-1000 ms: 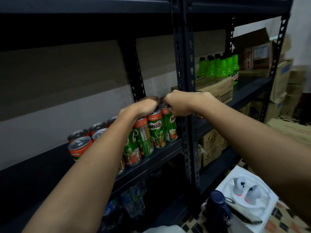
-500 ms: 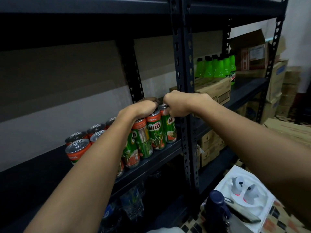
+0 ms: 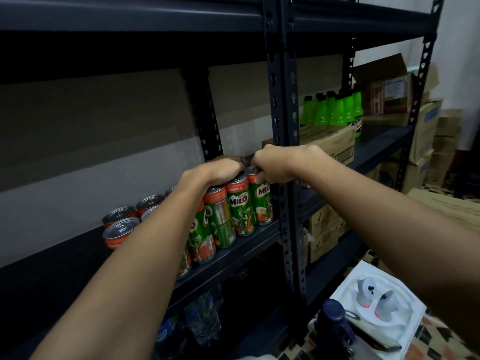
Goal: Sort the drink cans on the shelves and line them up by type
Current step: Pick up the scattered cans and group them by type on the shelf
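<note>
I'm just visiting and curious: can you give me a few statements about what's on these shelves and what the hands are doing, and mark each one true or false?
1. Both hands rest on the tops of the Milo cans. True: the left hand and right hand sit on the can tops at the right end of the row.
2. The Milo cans are lying on their sides. False: they stand upright on the dark metal shelf.
3. Green bottles stand on a cardboard box in the next bay. True.
4. The cans are blue. False: they are green with orange tops.
5. Bottled water sits on the shelf below. True.
</note>
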